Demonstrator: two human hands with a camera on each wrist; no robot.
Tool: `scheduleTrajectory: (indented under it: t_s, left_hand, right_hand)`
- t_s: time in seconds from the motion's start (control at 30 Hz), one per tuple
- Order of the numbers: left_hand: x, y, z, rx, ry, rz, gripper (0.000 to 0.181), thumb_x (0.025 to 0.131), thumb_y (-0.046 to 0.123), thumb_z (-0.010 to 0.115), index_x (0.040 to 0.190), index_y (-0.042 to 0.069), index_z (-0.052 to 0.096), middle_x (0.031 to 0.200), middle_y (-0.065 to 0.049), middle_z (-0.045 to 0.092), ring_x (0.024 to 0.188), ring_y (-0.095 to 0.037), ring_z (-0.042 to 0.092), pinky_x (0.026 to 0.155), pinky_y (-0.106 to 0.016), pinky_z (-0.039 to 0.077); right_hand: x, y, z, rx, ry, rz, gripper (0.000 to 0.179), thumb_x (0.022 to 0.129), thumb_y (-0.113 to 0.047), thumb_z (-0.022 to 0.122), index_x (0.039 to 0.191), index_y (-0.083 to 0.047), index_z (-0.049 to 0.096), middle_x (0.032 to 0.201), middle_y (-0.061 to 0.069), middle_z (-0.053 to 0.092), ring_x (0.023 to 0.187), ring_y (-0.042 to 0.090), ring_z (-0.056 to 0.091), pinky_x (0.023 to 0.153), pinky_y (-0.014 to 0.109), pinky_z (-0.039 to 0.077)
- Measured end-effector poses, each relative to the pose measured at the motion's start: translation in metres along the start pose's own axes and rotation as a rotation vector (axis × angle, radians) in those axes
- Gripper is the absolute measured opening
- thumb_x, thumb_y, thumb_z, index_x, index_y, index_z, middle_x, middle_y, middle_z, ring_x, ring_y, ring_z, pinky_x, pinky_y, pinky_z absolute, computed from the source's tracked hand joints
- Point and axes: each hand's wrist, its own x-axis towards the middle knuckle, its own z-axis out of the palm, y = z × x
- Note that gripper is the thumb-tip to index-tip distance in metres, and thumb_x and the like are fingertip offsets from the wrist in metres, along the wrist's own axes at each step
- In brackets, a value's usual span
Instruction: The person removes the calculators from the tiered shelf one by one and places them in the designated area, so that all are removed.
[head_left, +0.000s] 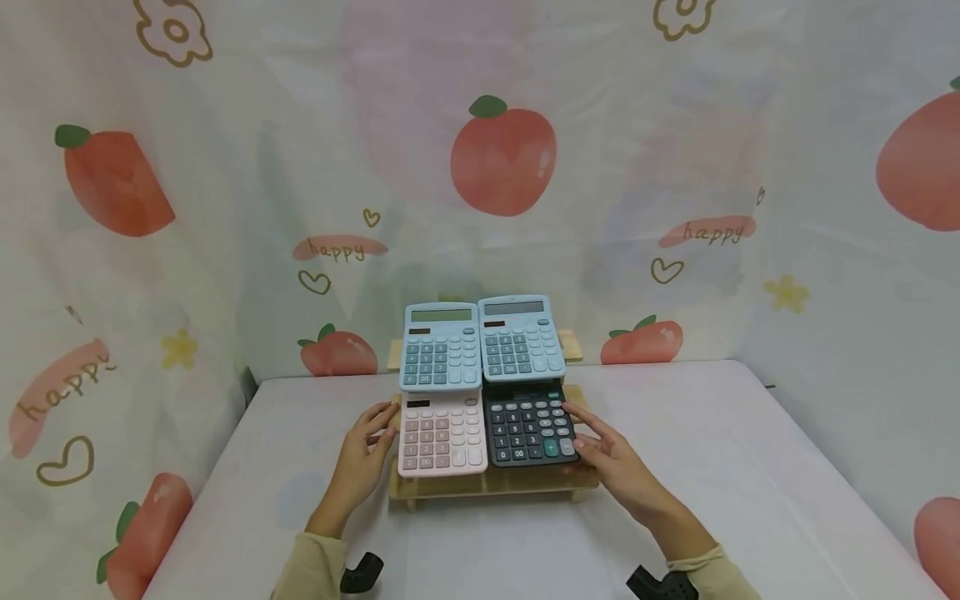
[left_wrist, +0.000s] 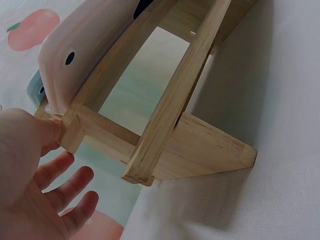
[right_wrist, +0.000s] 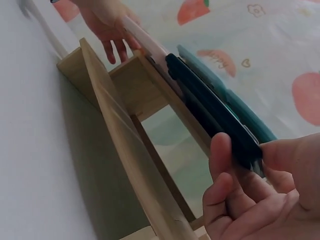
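A person's two hands frame four calculators set out on a two-tier wooden stand (head_left: 495, 487) at a white-covered table (head_left: 750, 467). The right hand (head_left: 618, 467) pinches the black calculator (head_left: 532, 427) by its lower right side, thumb at the edge of the keypad face and fingers bent in behind, as the right wrist view shows. The black calculator leans back on the front tier at right, its keys facing the wearer. The pink calculator (head_left: 442, 435) leans just beside it at left. Behind and above them, on the back tier, lean a left blue calculator (head_left: 441, 348) and a right blue calculator (head_left: 522, 340), the latter slightly tilted, the pair side by side with displays uppermost. At the opposite end, the left hand (head_left: 360, 467) has thumb and forefinger at the stand's front left corner, close by the pink calculator's lower edge, while its other three fingers hang loosely apart; whether the two pinch the wood or merely touch it cannot be told. Pale sleeves (head_left: 311, 567) cover both forearms, and a black strap (head_left: 362, 573) shows under each wrist. A pastel backdrop (head_left: 420, 50) printed with red fruit (head_left: 504, 158) and the word "happy" (head_left: 337, 248) hangs behind.
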Motion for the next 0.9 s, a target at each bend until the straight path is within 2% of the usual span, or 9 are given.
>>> scheduleTrajectory:
  t_s: [0.1,0.27,0.37,0.53,0.73,0.9]
  left_hand:
    - [0.000,0.000,0.000,0.000,-0.002,-0.006,0.042,0.104,0.010,0.055,0.145,0.002,0.053,0.153,-0.021,0.048,0.141,-0.041,0.046,0.099,-0.056,0.051]
    - [0.000,0.001,0.001,0.002,-0.001,-0.018,0.042,0.104,0.011,0.055,0.145,0.003,0.054,0.153,-0.021,0.048,0.141,-0.041,0.046,0.099,-0.054,0.051]
    - [-0.001,0.000,0.001,0.010,0.001,-0.020,0.042,0.104,0.012,0.055,0.145,0.004,0.053,0.153,-0.021,0.048,0.141,-0.040,0.047,0.099,-0.054,0.052]
    - [-0.004,-0.001,0.001,0.012,0.009,-0.014,0.042,0.104,0.012,0.056,0.145,0.003,0.054,0.152,-0.021,0.049,0.140,-0.041,0.047,0.099,-0.055,0.052]
    - [-0.004,-0.001,0.001,0.010,0.017,-0.009,0.042,0.104,0.012,0.056,0.144,0.002,0.054,0.152,-0.021,0.049,0.140,-0.041,0.048,0.099,-0.054,0.052]
    - [-0.002,-0.001,0.003,0.005,0.022,0.004,0.042,0.104,0.013,0.056,0.144,0.002,0.055,0.151,-0.023,0.049,0.139,-0.042,0.048,0.098,-0.055,0.052]
  right_hand:
    - [-0.001,-0.001,-0.006,-0.009,-0.005,0.023,0.058,0.109,-0.024,0.047,0.161,-0.014,0.024,0.148,0.022,0.044,0.090,0.011,0.070,0.088,0.027,0.058]
    - [-0.006,-0.003,-0.020,-0.034,-0.050,0.032,0.061,0.108,-0.026,0.048,0.161,-0.011,0.021,0.124,0.006,0.066,0.083,0.010,0.067,0.083,0.027,0.057]
    - [-0.009,-0.004,-0.028,-0.019,-0.088,0.037,0.062,0.109,-0.026,0.047,0.162,-0.010,0.019,0.116,-0.003,0.070,0.083,0.009,0.066,0.081,0.026,0.056]
    - [-0.013,-0.006,-0.035,-0.016,-0.113,0.042,0.062,0.109,-0.025,0.046,0.161,-0.009,0.019,0.119,-0.004,0.069,0.085,0.009,0.066,0.081,0.026,0.056]
    - [-0.016,-0.007,-0.045,-0.056,-0.089,0.068,0.060,0.108,-0.026,0.049,0.161,-0.011,0.024,0.125,-0.002,0.064,0.087,0.012,0.065,0.082,0.030,0.058]
    - [-0.021,-0.010,-0.057,-0.034,-0.142,0.024,0.054,0.109,-0.020,0.045,0.160,-0.013,0.028,0.119,-0.006,0.071,0.083,0.009,0.067,0.080,0.027,0.057]
